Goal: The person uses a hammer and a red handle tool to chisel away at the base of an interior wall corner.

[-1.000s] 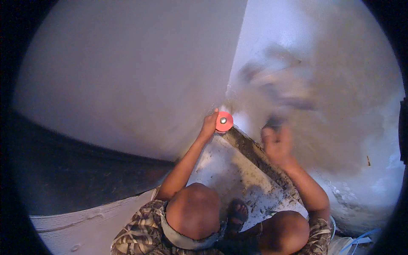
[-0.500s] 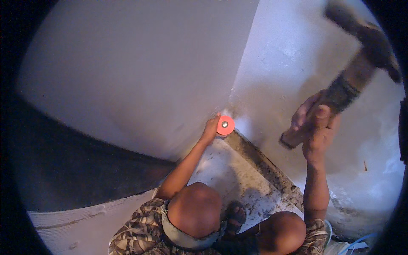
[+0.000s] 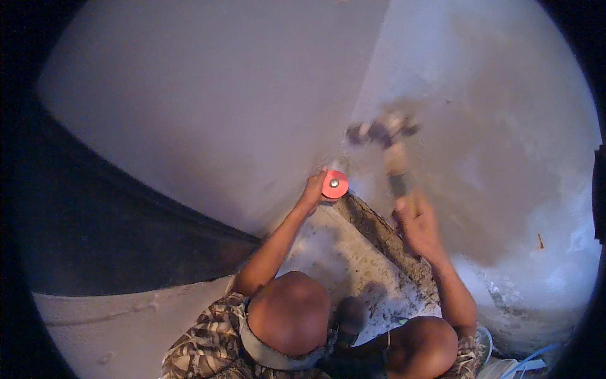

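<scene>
A chisel (image 3: 334,183) with a round orange-red hand guard and a metal striking end stands low in the corner. My left hand (image 3: 312,191) is closed round it below the guard; the blade is hidden. To the right, my right hand (image 3: 418,226) grips the handle of a claw hammer (image 3: 398,170), whose head is blurred by motion. The hammer head is above and right of the chisel, apart from it. A rough broken groove (image 3: 379,235) runs along the foot of the right wall, from the chisel toward my right knee.
Two plastered walls, the left wall (image 3: 208,95) and the right wall (image 3: 505,145), meet at the corner. Debris lies on the pale floor (image 3: 315,246) by my foot. A dark band (image 3: 126,246) borders the left side. Blue tubing (image 3: 530,361) lies at lower right.
The hammer has swung down and left from the upper right, its head now much nearer the chisel. My left hand and the chisel stay in place.
</scene>
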